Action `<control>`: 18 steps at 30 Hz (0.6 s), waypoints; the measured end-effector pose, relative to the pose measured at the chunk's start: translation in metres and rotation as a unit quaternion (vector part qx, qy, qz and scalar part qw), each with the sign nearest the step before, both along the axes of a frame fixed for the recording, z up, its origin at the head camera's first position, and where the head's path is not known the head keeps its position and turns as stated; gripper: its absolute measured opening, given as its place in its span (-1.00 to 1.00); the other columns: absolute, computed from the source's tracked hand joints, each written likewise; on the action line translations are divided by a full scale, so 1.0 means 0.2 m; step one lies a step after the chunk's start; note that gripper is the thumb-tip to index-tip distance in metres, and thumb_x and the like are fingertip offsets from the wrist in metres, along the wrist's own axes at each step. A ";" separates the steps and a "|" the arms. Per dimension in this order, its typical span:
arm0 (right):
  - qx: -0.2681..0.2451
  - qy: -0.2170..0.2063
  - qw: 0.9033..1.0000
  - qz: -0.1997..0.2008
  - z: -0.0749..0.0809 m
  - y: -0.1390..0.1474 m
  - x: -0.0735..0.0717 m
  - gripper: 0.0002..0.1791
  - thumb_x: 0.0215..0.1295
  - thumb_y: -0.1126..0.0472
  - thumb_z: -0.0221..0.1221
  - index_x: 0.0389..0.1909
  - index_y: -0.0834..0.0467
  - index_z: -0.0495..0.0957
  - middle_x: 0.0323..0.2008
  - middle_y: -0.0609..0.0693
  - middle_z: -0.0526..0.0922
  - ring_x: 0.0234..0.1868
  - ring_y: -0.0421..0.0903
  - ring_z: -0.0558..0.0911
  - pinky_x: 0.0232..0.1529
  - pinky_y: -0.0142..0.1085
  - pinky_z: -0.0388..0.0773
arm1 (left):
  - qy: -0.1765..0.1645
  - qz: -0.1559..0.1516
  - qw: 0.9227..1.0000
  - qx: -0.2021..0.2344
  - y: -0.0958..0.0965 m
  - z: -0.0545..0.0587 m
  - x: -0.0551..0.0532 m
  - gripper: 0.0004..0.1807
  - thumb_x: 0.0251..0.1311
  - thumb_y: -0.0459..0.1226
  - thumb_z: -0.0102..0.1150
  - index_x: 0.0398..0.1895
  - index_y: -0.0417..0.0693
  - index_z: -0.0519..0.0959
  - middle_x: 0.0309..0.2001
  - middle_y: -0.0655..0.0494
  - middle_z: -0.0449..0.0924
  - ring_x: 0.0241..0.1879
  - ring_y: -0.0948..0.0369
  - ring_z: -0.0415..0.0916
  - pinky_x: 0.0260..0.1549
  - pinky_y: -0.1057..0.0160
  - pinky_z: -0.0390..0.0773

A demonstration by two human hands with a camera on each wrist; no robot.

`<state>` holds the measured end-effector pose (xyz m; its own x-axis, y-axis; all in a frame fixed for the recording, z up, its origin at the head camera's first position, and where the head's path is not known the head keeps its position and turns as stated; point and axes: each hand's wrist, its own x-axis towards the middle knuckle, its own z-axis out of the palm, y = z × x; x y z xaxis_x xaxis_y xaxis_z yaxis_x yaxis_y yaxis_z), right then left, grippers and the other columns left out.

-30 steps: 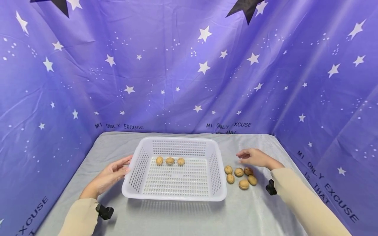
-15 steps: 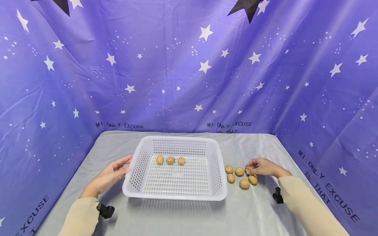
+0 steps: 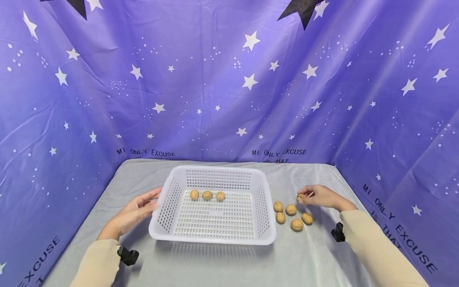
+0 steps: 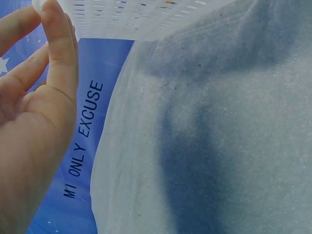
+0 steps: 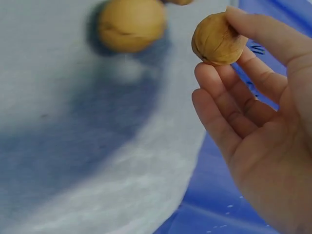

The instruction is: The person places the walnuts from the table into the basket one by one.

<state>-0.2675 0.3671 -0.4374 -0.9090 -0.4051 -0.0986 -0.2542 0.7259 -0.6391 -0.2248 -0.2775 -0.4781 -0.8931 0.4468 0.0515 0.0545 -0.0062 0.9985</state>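
Observation:
A white perforated plastic basket (image 3: pixel 211 240) stands on the cloth-covered table, with three walnuts (image 3: pixel 206 195) in a row toward the back of its floor. At its left rim my left hand (image 3: pixel 130 213) grips the edge between thumb and fingers; the left wrist view shows those fingertips on the white rim. Right of the basket, my right hand (image 3: pixel 320 197) pinches one walnut (image 5: pixel 218 40) between thumb and fingers, held up over the table. Several loose walnuts (image 3: pixel 296 225) lie on the cloth between this hand and the basket's right side.
Grey cloth (image 3: pixel 215 267) covers the table. A purple-blue curtain (image 3: pixel 201 99) with white stars and lettering hangs behind it and along both sides. Black wrist cameras (image 3: pixel 127 256) stick out from both cream sleeves.
My right hand has moved right and down to the rearmost loose walnut, pinched it and lifted it off the cloth. The left hand and basket have stayed put.

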 end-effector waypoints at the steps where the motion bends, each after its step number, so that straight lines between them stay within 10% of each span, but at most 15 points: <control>1: -0.003 0.003 1.000 0.002 0.02 -0.01 -0.01 -0.55 0.27 0.13 0.36 0.06 0.35 0.60 -0.20 0.00 0.67 -0.19 -0.07 0.60 -0.17 -0.25 0.57 | 0.000 0.001 1.000 -0.001 0.00 0.00 0.00 -0.33 0.46 -0.46 -0.01 0.54 -0.36 0.01 0.32 -0.13 0.35 0.14 0.16 0.52 0.08 0.21 0.57; 18: 0.006 0.054 0.997 0.050 0.31 -0.34 -0.12 -0.53 0.32 0.04 0.33 0.11 0.25 0.61 -0.07 0.05 0.70 -0.01 0.08 0.65 -0.03 -0.09 0.61 | -0.001 0.006 1.000 -0.002 0.00 0.00 0.00 -0.34 0.46 -0.46 -0.01 0.54 -0.37 0.02 0.33 -0.18 0.32 0.14 0.20 0.52 0.08 0.23 0.56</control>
<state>-0.2912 0.2988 -0.3747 -0.8692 -0.4944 -0.0075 -0.3935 0.7010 -0.5948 -0.2245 -0.2765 -0.4774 -0.8982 0.4370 0.0482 0.0529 -0.0015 0.9986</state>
